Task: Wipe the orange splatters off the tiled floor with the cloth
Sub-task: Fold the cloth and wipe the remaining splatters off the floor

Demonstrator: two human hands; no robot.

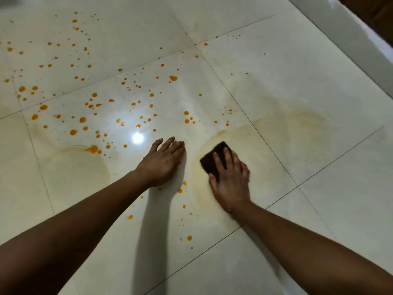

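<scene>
I am seeing orange splatters [91, 107] covering the far-left tiled floor [319, 241], my left hand [161, 162] bracing flat and released, my right hand [230, 179] pressing the dark cloth [214, 158] on faintly smeared tiles, most wiping remaining.

Bright orange splatters [93, 107], round dots of many sizes, speckle the glossy cream-white tiled floor [319, 86], thickest at far left. Thin dark grout lines [274, 153] cross it in a slanted grid. Pale yellowish smears [297, 124] ring the dark brown, nearly black cloth [214, 158] at right.
</scene>
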